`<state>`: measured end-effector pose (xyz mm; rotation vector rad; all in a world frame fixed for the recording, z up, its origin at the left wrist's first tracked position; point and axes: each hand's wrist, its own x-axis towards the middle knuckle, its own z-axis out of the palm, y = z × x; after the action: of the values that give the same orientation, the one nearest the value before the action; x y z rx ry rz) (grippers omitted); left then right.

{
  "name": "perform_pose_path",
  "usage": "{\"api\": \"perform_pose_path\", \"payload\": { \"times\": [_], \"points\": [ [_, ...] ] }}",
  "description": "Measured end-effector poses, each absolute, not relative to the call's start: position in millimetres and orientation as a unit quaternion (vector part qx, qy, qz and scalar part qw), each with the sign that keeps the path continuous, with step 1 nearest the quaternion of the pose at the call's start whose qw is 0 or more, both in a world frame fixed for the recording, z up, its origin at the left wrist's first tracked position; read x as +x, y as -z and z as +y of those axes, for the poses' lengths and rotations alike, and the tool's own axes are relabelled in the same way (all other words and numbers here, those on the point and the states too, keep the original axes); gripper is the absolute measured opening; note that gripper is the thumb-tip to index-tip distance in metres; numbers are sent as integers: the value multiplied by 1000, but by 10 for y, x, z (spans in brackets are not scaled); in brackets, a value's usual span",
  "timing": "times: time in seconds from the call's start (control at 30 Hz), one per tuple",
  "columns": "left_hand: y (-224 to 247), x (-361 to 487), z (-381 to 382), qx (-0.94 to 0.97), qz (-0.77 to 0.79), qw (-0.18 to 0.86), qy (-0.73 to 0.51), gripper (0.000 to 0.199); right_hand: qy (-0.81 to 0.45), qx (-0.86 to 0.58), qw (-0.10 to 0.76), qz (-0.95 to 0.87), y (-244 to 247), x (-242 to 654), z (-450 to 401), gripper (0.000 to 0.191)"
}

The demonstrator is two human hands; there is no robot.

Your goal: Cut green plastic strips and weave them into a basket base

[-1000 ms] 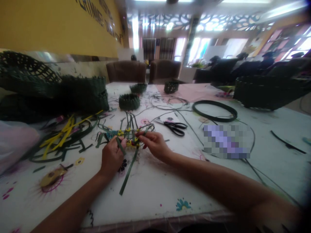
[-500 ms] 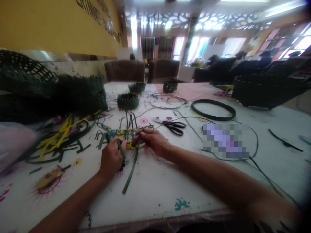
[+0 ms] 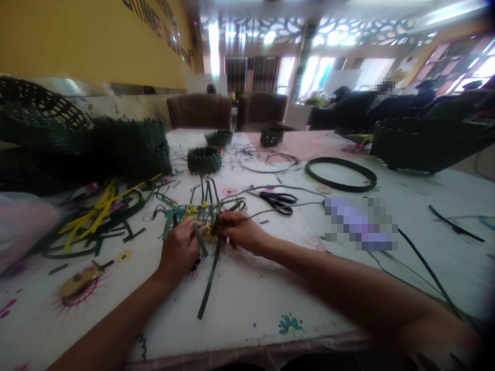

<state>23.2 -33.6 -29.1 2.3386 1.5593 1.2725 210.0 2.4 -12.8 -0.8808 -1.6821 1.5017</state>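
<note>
Both my hands work at the centre of the table on an unfinished weave of flat green strips (image 3: 193, 211), held at several points by small yellow clips. My left hand (image 3: 180, 248) pinches a green strip (image 3: 200, 239) at the near edge of the weave. My right hand (image 3: 242, 232) grips the weave from the right, fingertips close to my left hand. A long loose strip (image 3: 209, 283) hangs from the weave towards me and lies on the printed white tablecloth (image 3: 247, 314). Part of the weave is hidden behind my fingers.
Black-handled scissors (image 3: 277, 202) lie to the right of my hands, beside a coil of green strip (image 3: 340, 174). Woven green baskets (image 3: 116, 147) stand at the left and back, with yellow strip offcuts (image 3: 93, 214) near them. Seated people (image 3: 359, 108) are beyond the table.
My right hand has moved left and closer to my left hand. The weave has shifted slightly, and a thin dark strip now curves past the scissors.
</note>
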Motion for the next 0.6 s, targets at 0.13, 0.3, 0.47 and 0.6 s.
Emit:
{"api": "perform_pose_path", "payload": {
  "times": [0.13, 0.3, 0.47, 0.6],
  "points": [
    [292, 228, -337, 742, 514, 38, -428, 15, -620, -335, 322, -633, 149, 2083, -4, 17],
    [271, 272, -334, 693, 544, 62, -468, 16, -602, -400, 365, -587, 116, 2068, -77, 25],
    [263, 272, -336, 677, 561, 75, -472, 17, -612, -415, 362, -567, 69, 2055, -152, 34],
    [250, 243, -343, 674, 572, 69, -462, 19, -651, -345, 225, -637, -33, 2050, -325, 49]
  ]
}}
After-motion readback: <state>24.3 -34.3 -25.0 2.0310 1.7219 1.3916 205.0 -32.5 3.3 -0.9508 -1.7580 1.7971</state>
